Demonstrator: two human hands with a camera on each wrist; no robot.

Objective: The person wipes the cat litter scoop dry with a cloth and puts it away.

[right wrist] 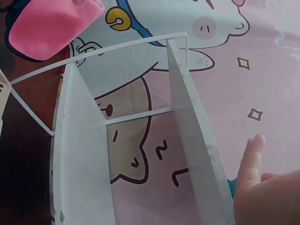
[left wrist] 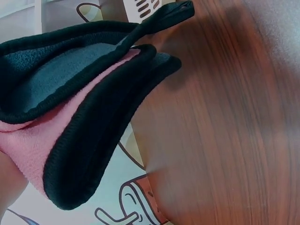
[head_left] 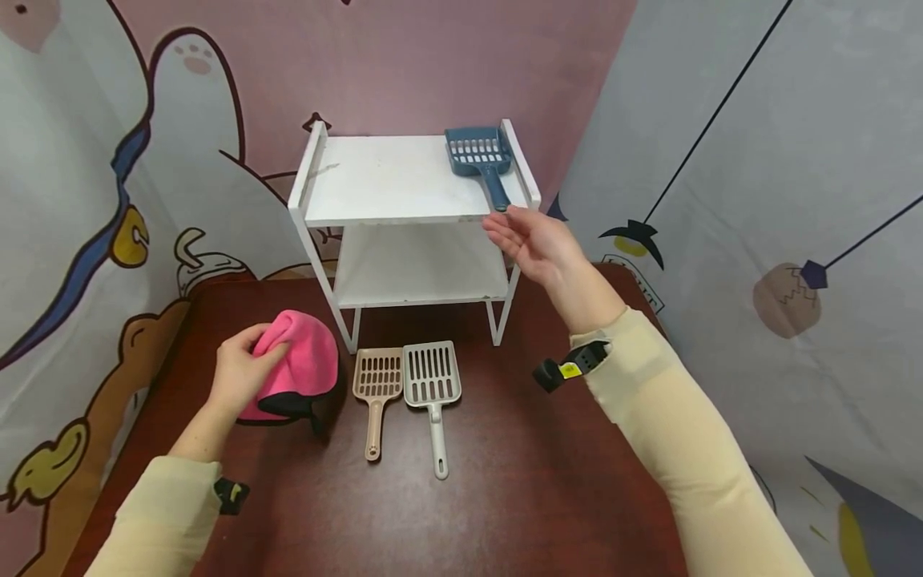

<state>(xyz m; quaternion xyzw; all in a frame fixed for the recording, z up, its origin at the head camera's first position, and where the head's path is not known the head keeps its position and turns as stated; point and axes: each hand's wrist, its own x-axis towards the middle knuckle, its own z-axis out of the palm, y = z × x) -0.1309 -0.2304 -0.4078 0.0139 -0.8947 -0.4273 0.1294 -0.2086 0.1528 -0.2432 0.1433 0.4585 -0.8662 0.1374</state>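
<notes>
My left hand point(head_left: 241, 365) pinches a pink fleece cloth point(head_left: 308, 353) with dark edging and a small loop, over the left of the table. In the left wrist view the cloth point(left wrist: 33, 147) hangs in folds, its dark grey inner side showing. My right hand point(head_left: 544, 248), palm up with fingers loosely extended, is at the handle end of a blue slotted litter scoop point(head_left: 494, 186). That scoop lies on the right of the white shelf's top, handle toward me. In the right wrist view the shelf board hides most of it from beside the hand point(right wrist: 262, 199).
The white two-tier shelf point(head_left: 389, 180) stands at the back of the brown table point(head_left: 497, 497). Before it lie a beige litter scoop point(head_left: 374, 421) and a pale grey one point(head_left: 437, 441), side by side. Cartoon-printed curtains point(head_left: 404, 64) hang behind and at both sides.
</notes>
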